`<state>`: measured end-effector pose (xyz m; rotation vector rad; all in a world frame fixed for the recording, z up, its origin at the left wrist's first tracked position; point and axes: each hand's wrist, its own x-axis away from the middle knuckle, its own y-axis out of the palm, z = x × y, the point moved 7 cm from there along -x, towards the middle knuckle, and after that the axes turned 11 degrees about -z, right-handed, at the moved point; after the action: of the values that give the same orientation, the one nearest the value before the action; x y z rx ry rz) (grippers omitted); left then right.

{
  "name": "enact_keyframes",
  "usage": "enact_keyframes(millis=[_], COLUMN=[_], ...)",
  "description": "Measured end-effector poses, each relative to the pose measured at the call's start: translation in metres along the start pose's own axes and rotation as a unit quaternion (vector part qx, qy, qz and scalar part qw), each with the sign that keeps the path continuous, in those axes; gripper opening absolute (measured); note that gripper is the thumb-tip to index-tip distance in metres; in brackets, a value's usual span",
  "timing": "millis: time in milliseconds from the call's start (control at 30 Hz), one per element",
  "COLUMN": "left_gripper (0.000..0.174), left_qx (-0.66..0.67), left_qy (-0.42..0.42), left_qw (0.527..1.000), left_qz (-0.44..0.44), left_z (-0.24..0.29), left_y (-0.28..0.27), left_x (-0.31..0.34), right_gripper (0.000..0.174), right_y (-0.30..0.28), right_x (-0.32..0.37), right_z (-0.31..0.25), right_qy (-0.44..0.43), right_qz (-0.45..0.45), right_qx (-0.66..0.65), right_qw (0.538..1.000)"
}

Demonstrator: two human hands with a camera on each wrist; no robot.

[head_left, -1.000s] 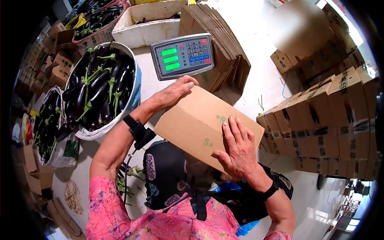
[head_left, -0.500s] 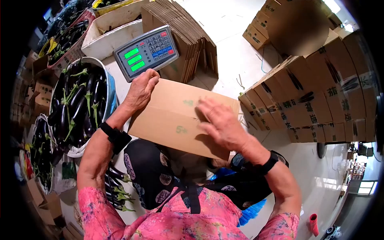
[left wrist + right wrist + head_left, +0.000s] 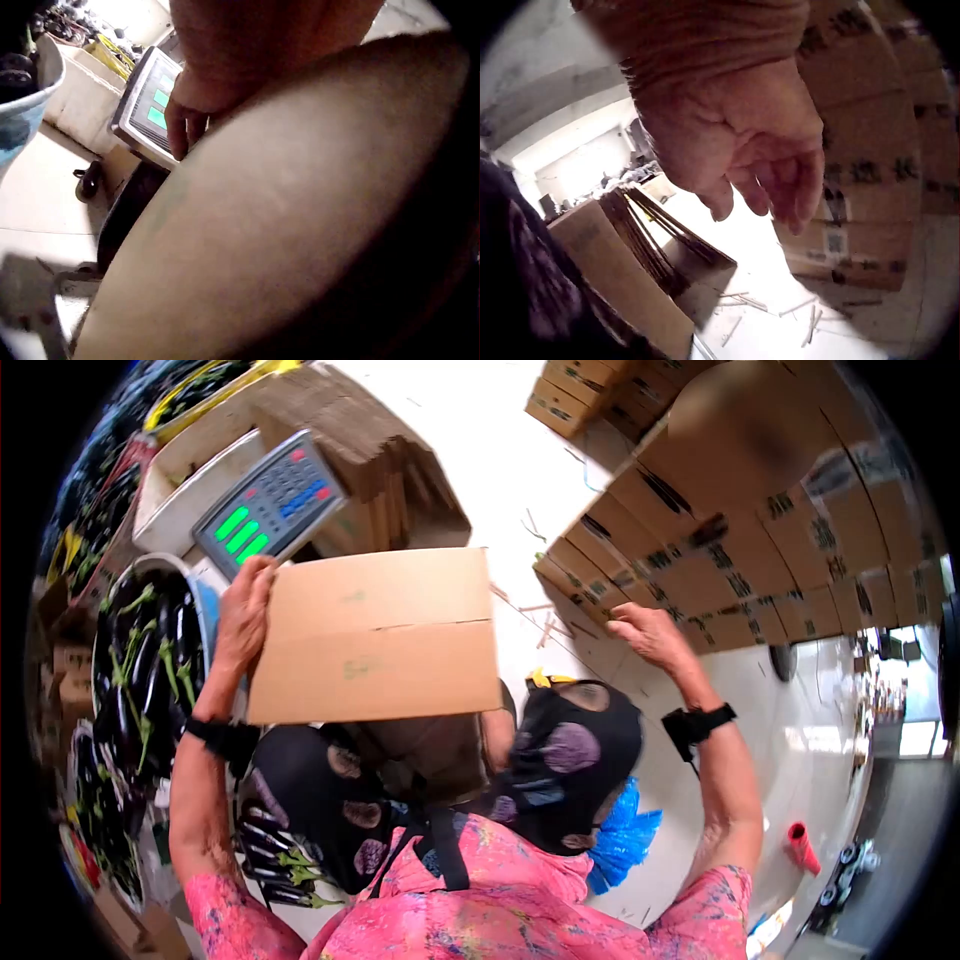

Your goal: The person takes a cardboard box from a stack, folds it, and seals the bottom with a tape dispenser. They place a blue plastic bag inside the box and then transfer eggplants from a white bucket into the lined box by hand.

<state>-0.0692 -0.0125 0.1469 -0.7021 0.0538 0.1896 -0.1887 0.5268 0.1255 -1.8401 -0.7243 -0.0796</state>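
A closed cardboard box (image 3: 380, 670) with faint green marks on top stands over the person's lap in the head view. The left hand (image 3: 243, 615) holds its left edge near the far corner; in the left wrist view the left hand (image 3: 206, 97) lies at the edge of the cardboard (image 3: 247, 225). Off to the right, away from the box, the right hand (image 3: 650, 635) is in the air with loosely bent fingers. The right wrist view shows the right hand (image 3: 742, 150) holding nothing, its fingers hanging down.
A scale display (image 3: 268, 503) stands beyond the left hand. Flattened cartons (image 3: 375, 470) are behind it. A tub of eggplants (image 3: 145, 650) is at left, loose eggplants (image 3: 275, 855) near the knee. Stacked printed boxes (image 3: 740, 560) rise at right; a blue plastic bundle (image 3: 625, 840) lies below.
The right hand has lifted off the box top and moved right, clear of it. The box has turned level and sits further left in view, the left hand still at its edge.
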Motion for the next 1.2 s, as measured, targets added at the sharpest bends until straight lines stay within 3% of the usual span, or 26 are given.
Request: enact_keyframes(millis=[167, 267, 367, 400, 500, 667, 800, 867, 900, 933, 1033, 1167, 1200], left_gripper=[0.022, 0.024, 0.024, 0.024, 0.024, 0.023, 0.023, 0.023, 0.023, 0.023, 0.023, 0.021, 0.020], left_qx=[0.033, 0.022, 0.020, 0.041, 0.032, 0.051, 0.047, 0.056, 0.061, 0.074, 0.047, 0.097, 0.076], left_qy=[-0.032, -0.065, -0.067, -0.078, -0.080, -0.111, -0.123, -0.113, -0.107, -0.107, -0.089, -0.095, -0.072], left_qw=[0.998, 0.996, 0.996, 0.995, 0.995, 0.991, 0.991, 0.991, 0.992, 0.991, 0.994, 0.990, 0.994], left_qz=[-0.043, -0.063, -0.051, -0.057, -0.041, -0.049, -0.038, -0.039, -0.040, -0.045, -0.051, -0.039, -0.032], left_z=[-0.001, 0.003, 0.010, 0.002, 0.006, -0.006, -0.004, -0.002, -0.001, -0.002, 0.001, -0.003, -0.001], left_y=[0.009, 0.009, 0.013, 0.012, 0.013, 0.010, 0.010, 0.012, 0.012, 0.013, 0.012, 0.014, 0.013], left_x=[-0.003, -0.003, -0.004, -0.003, -0.004, -0.002, -0.003, -0.003, -0.003, -0.003, -0.004, -0.003, -0.004], right_gripper=[0.042, 0.045, 0.043, 0.034, 0.032, 0.029, 0.033, 0.035, 0.037, 0.041, 0.037, 0.033, 0.034], right_y=[0.121, 0.189, 0.223, 0.231, 0.245, 0.280, 0.279, 0.258, 0.248, 0.226, 0.183, 0.109, 0.096], right_x=[-0.011, -0.006, -0.004, -0.004, -0.013, -0.038, -0.040, -0.036, -0.031, -0.026, -0.019, 0.002, 0.007], right_z=[0.104, 0.152, 0.160, 0.158, 0.156, 0.158, 0.162, 0.161, 0.161, 0.151, 0.140, 0.077, 0.067], right_qy=[0.078, 0.157, 0.189, 0.178, 0.117, 0.111, 0.164, 0.182, 0.191, 0.143, 0.118, 0.041, 0.018], right_qz=[-0.063, -0.044, -0.053, -0.019, 0.104, 0.071, -0.040, 0.026, 0.059, 0.104, 0.143, 0.208, 0.202], right_qx=[-0.087, -0.124, -0.109, -0.096, 0.034, 0.136, 0.010, -0.117, -0.180, -0.250, -0.425, -0.654, -0.681], right_qw=[0.991, 0.979, 0.974, 0.979, 0.987, 0.982, 0.986, 0.976, 0.963, 0.952, 0.886, 0.726, 0.704])
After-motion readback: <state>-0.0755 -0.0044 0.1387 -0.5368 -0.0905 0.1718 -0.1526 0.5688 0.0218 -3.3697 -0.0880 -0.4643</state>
